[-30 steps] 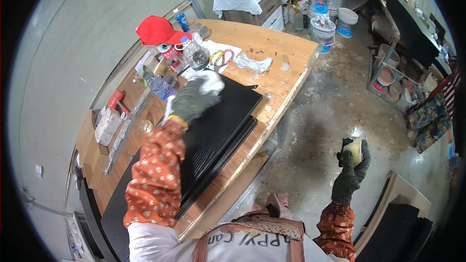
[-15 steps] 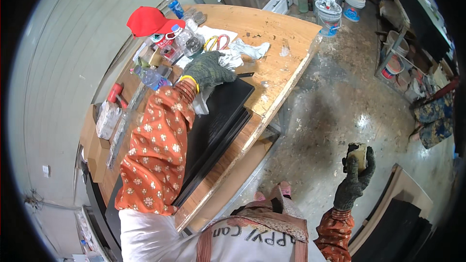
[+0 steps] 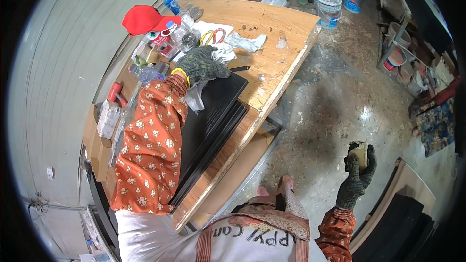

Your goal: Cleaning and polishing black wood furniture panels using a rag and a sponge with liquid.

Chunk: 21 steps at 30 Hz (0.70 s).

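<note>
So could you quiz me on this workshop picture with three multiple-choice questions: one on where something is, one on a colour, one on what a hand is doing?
1. Where does the red cap lie?
A. At the far end of the wooden table
B. On the concrete floor
C. On the stack of black panels

2. What colour is the person's sleeve?
A. Plain blue
B. Orange with small pale flowers
C. White

3. What is the right hand doing?
A. Resting flat on the table
B. Hanging empty
C. Gripping a small pale block out over the floor

Answers:
1 A: the cap sits among bottles near the table's far edge.
2 B: the flowered orange cloth covers the arm up to the gloved left hand, which rests on a white cloth by the black panels.
3 C: the gloved fingers close round the block, away from the table.
</note>
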Available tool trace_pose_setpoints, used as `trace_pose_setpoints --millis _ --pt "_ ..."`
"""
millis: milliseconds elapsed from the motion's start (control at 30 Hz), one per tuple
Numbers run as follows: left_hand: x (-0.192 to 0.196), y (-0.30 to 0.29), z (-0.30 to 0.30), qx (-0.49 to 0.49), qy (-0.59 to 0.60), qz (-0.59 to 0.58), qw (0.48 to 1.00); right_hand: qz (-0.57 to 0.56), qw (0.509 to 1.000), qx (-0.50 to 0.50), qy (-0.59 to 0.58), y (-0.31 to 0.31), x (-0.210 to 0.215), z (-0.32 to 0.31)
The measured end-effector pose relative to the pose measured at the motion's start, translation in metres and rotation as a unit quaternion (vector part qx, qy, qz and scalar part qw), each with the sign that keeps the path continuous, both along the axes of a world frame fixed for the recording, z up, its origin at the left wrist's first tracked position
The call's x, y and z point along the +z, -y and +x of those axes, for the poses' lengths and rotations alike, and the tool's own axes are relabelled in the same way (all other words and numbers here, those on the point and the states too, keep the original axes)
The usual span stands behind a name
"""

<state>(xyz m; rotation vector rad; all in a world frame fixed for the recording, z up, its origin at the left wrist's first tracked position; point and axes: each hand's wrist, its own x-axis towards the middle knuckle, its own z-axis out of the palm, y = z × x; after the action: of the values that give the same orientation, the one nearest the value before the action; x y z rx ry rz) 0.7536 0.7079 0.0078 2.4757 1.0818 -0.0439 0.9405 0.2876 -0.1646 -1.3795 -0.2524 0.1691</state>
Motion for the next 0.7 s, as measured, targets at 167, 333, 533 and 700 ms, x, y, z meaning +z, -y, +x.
trace_pose_setpoints --millis 167,333,533,700 --pt "-0.024 -0.040 -0.019 -0.017 -0.044 0.068 0.997 0.011 1.000 0.003 -0.005 -0.001 0.012 -0.003" --pt "-0.018 0.004 -0.016 0.008 0.014 0.128 0.992 0.021 0.999 0.018 -0.019 0.004 0.003 0.000" --pt "-0.006 0.030 -0.030 0.082 0.066 0.138 0.985 0.036 0.998 0.057 -0.015 -0.012 0.005 -0.002" --pt "-0.027 0.072 -0.015 -0.197 0.104 0.257 0.940 0.051 0.990 0.127 -0.021 -0.046 0.018 -0.017"
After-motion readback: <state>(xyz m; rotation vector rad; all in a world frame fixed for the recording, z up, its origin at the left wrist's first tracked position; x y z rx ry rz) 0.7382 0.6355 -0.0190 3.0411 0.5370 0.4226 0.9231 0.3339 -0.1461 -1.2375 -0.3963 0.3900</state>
